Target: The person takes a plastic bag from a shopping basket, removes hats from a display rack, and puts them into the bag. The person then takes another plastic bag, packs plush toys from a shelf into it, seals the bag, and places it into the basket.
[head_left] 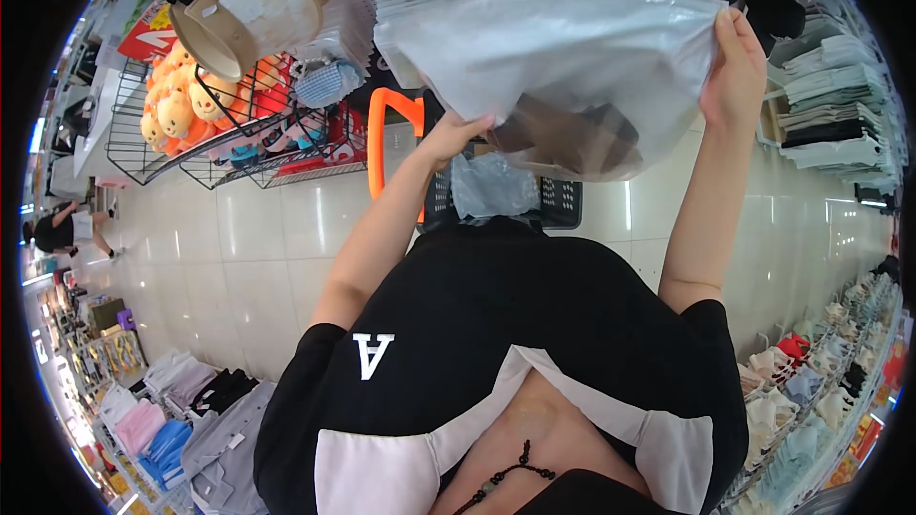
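Note:
A large translucent plastic bag (563,48) is stretched between my two hands, with a brown item (572,138) showing through its lower part; I cannot tell what that item is. My left hand (458,136) pinches the bag's lower left edge. At the upper right corner, my right hand (735,72) grips the bag between thumb and fingers. Below the bag, a black shopping basket (561,200) with an orange handle (379,143) holds another crumpled clear plastic bag (493,186).
Sun visor hats (258,14) hang at the upper left, above a wire rack (143,138) of orange plush toys (176,114). Folded clothes (830,105) are stacked at right. Hanging garments (792,410) line the lower right. Another person (72,229) is far left.

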